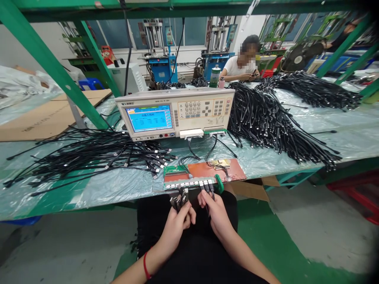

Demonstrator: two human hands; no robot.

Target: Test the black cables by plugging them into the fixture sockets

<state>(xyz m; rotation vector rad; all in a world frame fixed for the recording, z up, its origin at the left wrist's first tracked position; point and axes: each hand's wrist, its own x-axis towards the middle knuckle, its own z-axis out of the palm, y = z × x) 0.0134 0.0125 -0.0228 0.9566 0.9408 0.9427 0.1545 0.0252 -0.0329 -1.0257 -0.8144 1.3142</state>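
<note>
My left hand [177, 221], with a red band on the wrist, is closed around a bunch of black USB cables [177, 202]; their metal plugs point up toward the table edge. My right hand [218, 213] pinches black USB cables [211, 188] whose plugs are at the right end of a row of white ports. That row runs along the front of a test board [237, 169] with copper-coloured and green sections. Whether each plug is fully seated cannot be made out. Thin wires link the board to a cable tester [204, 118] with a lit blue screen behind it.
Black cables lie in a loose pile [118, 154] on the left and a large heap [260, 122] on the right. A green frame post [56, 67] slants down at left, near a cardboard sheet [50, 116]. Across the table sits a co-worker [241, 65] beside a green bottle [215, 75].
</note>
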